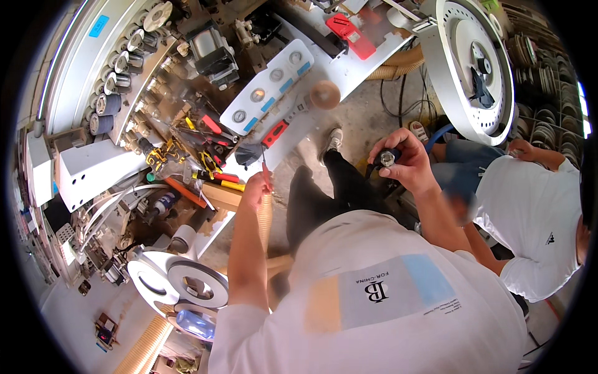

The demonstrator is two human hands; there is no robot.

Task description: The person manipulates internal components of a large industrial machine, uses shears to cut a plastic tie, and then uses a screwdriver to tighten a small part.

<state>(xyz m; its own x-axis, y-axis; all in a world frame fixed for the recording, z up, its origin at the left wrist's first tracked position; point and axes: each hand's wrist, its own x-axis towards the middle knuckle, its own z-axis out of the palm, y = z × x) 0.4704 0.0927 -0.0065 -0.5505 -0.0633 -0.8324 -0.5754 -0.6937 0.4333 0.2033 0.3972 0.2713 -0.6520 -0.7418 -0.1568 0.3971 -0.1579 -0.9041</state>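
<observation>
Slim red tool [267, 177], pinched in the left hand [253, 192] beside the near edge of the bench [284, 142], suggests a tool-fetching step, while to the right the right hand [408, 163] grips a dark round metal-faced part [388, 158], so the next move probably calls for bringing tool and part together.

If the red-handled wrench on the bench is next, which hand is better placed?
Left, probably. The left hand is much closer to the red-handled wrench, though it appears to hold a slim red tool. The right hand is farther off and holds a dark cylindrical part.
</observation>
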